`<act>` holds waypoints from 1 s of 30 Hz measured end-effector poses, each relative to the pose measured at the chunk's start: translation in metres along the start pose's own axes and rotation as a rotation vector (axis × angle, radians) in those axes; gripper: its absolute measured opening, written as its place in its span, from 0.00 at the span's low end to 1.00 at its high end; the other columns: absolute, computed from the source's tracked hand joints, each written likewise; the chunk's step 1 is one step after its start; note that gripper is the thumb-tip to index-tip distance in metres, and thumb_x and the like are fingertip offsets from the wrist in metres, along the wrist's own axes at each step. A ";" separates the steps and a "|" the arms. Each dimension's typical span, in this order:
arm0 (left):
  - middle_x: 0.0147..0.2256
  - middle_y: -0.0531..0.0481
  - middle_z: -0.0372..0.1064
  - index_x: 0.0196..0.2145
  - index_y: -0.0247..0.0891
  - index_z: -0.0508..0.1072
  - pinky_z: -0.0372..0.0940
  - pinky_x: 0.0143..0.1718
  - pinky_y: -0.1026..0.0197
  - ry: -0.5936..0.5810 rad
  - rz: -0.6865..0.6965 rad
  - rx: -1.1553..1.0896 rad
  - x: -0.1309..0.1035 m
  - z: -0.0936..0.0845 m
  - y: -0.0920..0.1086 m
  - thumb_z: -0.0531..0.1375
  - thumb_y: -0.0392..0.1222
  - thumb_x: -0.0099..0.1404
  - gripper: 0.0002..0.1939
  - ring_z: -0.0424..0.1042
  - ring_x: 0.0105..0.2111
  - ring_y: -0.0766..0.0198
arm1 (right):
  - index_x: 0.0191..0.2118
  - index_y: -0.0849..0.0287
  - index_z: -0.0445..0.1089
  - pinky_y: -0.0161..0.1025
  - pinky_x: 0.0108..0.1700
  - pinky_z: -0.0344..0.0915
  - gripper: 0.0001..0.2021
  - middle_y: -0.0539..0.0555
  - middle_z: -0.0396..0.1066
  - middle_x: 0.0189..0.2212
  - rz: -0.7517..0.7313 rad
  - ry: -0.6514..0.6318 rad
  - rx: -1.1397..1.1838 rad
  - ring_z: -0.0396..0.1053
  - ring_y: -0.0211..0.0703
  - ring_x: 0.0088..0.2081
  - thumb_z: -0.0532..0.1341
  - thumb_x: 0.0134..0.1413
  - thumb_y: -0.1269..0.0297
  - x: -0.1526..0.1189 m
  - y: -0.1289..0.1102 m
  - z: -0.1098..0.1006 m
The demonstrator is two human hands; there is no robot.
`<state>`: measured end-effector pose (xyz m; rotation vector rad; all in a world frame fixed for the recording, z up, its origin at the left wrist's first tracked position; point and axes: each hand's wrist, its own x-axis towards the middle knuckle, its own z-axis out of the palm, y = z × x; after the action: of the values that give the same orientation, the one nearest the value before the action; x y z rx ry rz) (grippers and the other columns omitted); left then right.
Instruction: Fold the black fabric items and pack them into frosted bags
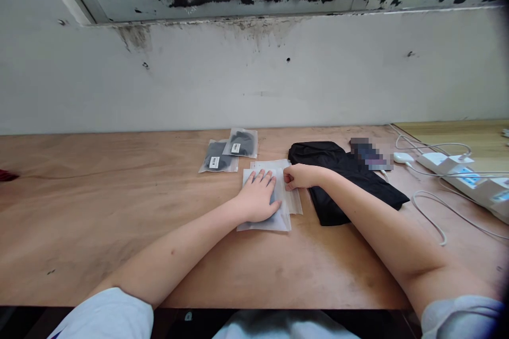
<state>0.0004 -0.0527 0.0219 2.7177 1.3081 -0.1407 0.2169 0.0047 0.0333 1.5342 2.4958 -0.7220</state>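
A frosted plastic bag (254, 225) with something dark inside lies on the wooden table, its seal edge toward the right. My left hand (260, 198) rests flat on it with the fingers spread. At the bag's right edge, my right hand (300, 176) is closed in a pinch; the exact spot between its fingertips is hidden. More frosted bags (295, 204) stick out from under the first one on the right. Behind my left hand are two sealed bags with dark contents and white barcode labels, the nearer-left bag (214, 156) partly under the other bag (243, 143).
Folded black fabric (330, 201) lies right of my hands, under my right forearm. Beyond it are a blurred-out phone (368, 153), a white round charger (403, 158), loose white cables (427, 196) and a power strip (469, 175). A wall (199, 79) with a window closes off the back.
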 end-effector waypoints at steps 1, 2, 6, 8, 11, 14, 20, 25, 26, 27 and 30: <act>0.72 0.36 0.36 0.71 0.31 0.48 0.34 0.70 0.40 0.007 -0.004 0.010 0.001 0.003 0.002 0.46 0.62 0.70 0.42 0.35 0.72 0.42 | 0.38 0.57 0.72 0.35 0.32 0.61 0.11 0.54 0.77 0.36 -0.002 0.012 -0.015 0.73 0.45 0.35 0.69 0.50 0.61 0.001 0.001 0.001; 0.72 0.36 0.36 0.71 0.31 0.49 0.34 0.70 0.39 0.009 -0.007 0.018 0.002 0.005 0.004 0.47 0.62 0.69 0.42 0.36 0.72 0.42 | 0.39 0.57 0.72 0.35 0.33 0.61 0.10 0.55 0.77 0.37 0.001 0.033 -0.030 0.74 0.46 0.36 0.68 0.52 0.61 0.002 0.002 0.003; 0.72 0.36 0.38 0.71 0.33 0.50 0.41 0.68 0.37 -0.015 -0.022 0.017 0.002 -0.001 0.006 0.48 0.60 0.69 0.41 0.41 0.71 0.39 | 0.48 0.59 0.69 0.38 0.36 0.62 0.11 0.60 0.78 0.40 0.121 0.340 -0.161 0.75 0.50 0.39 0.57 0.64 0.60 0.008 -0.004 0.017; 0.71 0.35 0.41 0.69 0.31 0.54 0.43 0.68 0.37 -0.034 -0.039 0.025 0.001 -0.004 0.006 0.49 0.57 0.69 0.38 0.43 0.70 0.39 | 0.52 0.59 0.67 0.39 0.38 0.63 0.14 0.61 0.77 0.42 0.158 0.488 -0.202 0.76 0.52 0.41 0.52 0.68 0.59 0.010 -0.008 0.026; 0.71 0.36 0.44 0.68 0.31 0.57 0.42 0.68 0.38 -0.008 -0.048 0.033 0.001 -0.003 0.004 0.47 0.52 0.70 0.34 0.42 0.71 0.41 | 0.55 0.57 0.66 0.38 0.41 0.63 0.15 0.58 0.76 0.48 0.048 0.577 -0.190 0.75 0.49 0.45 0.50 0.70 0.62 0.013 -0.012 0.036; 0.71 0.38 0.43 0.69 0.31 0.54 0.39 0.69 0.39 0.039 -0.030 0.027 0.004 0.006 0.002 0.44 0.52 0.72 0.34 0.40 0.71 0.44 | 0.51 0.57 0.70 0.37 0.42 0.62 0.15 0.58 0.75 0.48 -0.026 0.577 -0.194 0.75 0.46 0.44 0.49 0.69 0.64 0.016 -0.011 0.040; 0.71 0.38 0.43 0.70 0.30 0.52 0.40 0.69 0.38 0.056 -0.042 0.029 0.008 0.015 0.001 0.44 0.52 0.72 0.35 0.42 0.71 0.44 | 0.43 0.59 0.74 0.36 0.44 0.62 0.14 0.58 0.75 0.41 -0.116 0.515 -0.188 0.74 0.45 0.42 0.52 0.69 0.61 0.017 -0.010 0.038; 0.71 0.36 0.44 0.70 0.29 0.52 0.39 0.69 0.38 0.062 -0.045 0.022 0.008 0.014 0.002 0.45 0.51 0.71 0.35 0.43 0.71 0.43 | 0.47 0.61 0.72 0.36 0.44 0.62 0.14 0.60 0.75 0.45 -0.006 0.534 -0.180 0.73 0.46 0.44 0.53 0.68 0.61 0.014 -0.020 0.041; 0.71 0.36 0.44 0.70 0.29 0.52 0.39 0.69 0.38 0.065 -0.044 0.018 0.008 0.014 0.002 0.45 0.51 0.71 0.35 0.43 0.71 0.43 | 0.48 0.61 0.72 0.37 0.44 0.63 0.14 0.61 0.74 0.45 0.023 0.537 -0.181 0.73 0.47 0.44 0.53 0.68 0.60 0.013 -0.021 0.041; 0.71 0.37 0.44 0.70 0.30 0.52 0.39 0.69 0.38 0.067 -0.044 0.012 0.008 0.014 0.002 0.45 0.52 0.71 0.35 0.43 0.71 0.43 | 0.48 0.61 0.72 0.37 0.43 0.63 0.14 0.61 0.74 0.46 0.043 0.532 -0.185 0.73 0.48 0.44 0.53 0.68 0.59 0.012 -0.022 0.041; 0.71 0.37 0.45 0.70 0.31 0.52 0.39 0.69 0.39 0.079 -0.053 -0.002 0.008 0.016 0.001 0.45 0.51 0.71 0.34 0.43 0.70 0.43 | 0.45 0.61 0.73 0.37 0.43 0.62 0.14 0.61 0.75 0.44 0.013 0.484 -0.203 0.74 0.48 0.43 0.54 0.67 0.60 0.010 -0.022 0.036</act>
<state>0.0057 -0.0502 0.0052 2.7136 1.4011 -0.0371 0.1884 -0.0123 0.0053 1.8163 2.7685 -0.0860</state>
